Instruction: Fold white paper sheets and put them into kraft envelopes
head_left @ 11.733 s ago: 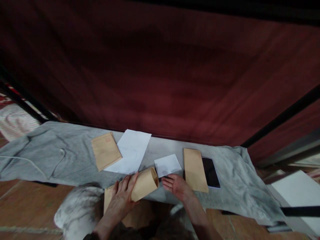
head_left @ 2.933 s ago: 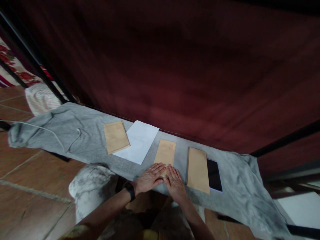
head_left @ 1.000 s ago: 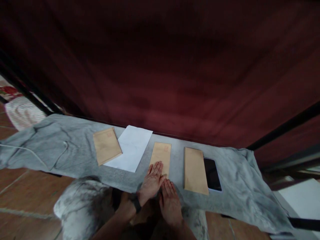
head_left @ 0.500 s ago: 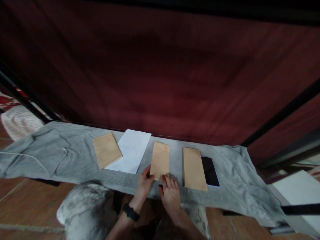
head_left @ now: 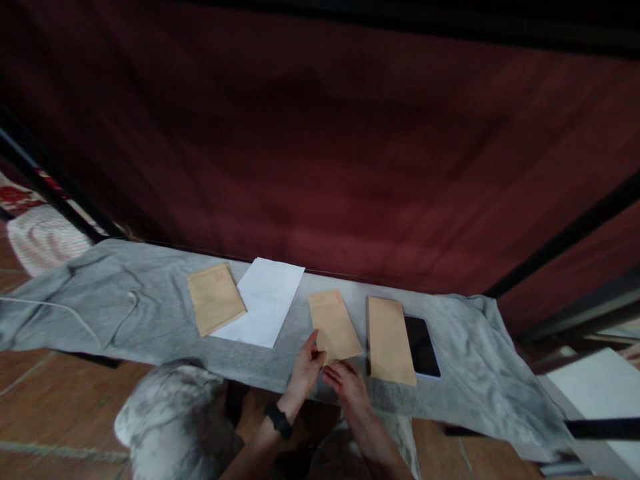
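Note:
A brown paper envelope (head_left: 340, 325) lies tilted on the grey cloth in front of me, its plain side up. My left hand (head_left: 306, 368) pinches its near left corner between thumb and fingers, and that corner looks slightly raised. My right hand (head_left: 349, 383) meets the same near edge, its fingers close together at the corner beside the left fingertips. A dark band circles my left wrist. To the right lies a stack of brown envelopes (head_left: 391, 341), partly over a dark-screened tablet (head_left: 423, 347). Leftward are white paper sheets (head_left: 267, 300) and more brown envelopes (head_left: 216, 298).
The grey cloth (head_left: 155, 320) covers a long, narrow surface backed by a dark red curtain (head_left: 320, 167). A white cable (head_left: 65, 308) runs across its left end. Below left is a grey-white fluffy thing (head_left: 170, 420). Dark posts stand at both sides.
The envelope has turned so its near end points rightward, and the red print on it no longer shows. Both hands have moved slightly right and down, the right fingers now drawn in at the corner.

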The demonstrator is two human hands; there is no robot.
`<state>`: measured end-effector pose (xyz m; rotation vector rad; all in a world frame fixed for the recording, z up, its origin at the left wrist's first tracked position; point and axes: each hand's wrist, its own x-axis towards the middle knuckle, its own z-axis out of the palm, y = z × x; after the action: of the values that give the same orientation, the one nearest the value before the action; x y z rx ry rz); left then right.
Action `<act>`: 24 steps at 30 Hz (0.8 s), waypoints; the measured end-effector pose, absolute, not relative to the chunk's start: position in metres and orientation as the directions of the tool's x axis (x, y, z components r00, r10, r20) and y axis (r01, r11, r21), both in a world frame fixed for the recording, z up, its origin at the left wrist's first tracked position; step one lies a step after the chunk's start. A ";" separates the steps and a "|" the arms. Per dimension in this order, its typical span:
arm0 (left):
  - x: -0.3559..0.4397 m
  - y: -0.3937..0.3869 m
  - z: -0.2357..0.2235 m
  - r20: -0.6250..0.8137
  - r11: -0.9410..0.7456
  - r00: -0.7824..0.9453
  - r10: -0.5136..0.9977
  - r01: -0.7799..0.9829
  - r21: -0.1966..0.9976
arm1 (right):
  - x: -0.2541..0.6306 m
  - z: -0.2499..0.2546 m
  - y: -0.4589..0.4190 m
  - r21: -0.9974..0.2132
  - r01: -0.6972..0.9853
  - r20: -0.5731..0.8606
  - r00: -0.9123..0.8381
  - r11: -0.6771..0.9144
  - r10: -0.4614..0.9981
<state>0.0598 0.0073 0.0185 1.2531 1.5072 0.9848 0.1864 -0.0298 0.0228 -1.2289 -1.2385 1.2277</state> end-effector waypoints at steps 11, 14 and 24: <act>0.036 0.007 0.035 0.021 -0.035 0.028 0.999 0.853 0.521 | 0.209 0.028 -0.041 -0.541 0.746 0.328 -0.239 0.389 0.914; 0.051 0.008 0.038 0.120 -0.105 0.062 0.991 0.910 0.402 | 0.206 0.015 -0.044 -0.327 0.854 0.348 -0.290 0.405 0.892; 0.085 0.099 0.012 0.182 -0.481 0.450 0.874 0.852 0.206 | 0.206 0.006 -0.046 -0.210 0.872 0.421 -0.327 0.441 0.846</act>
<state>0.0850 0.0993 0.0124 2.6018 1.5532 0.4045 0.2061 -0.0457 0.0059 -1.4438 -2.2266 -0.0739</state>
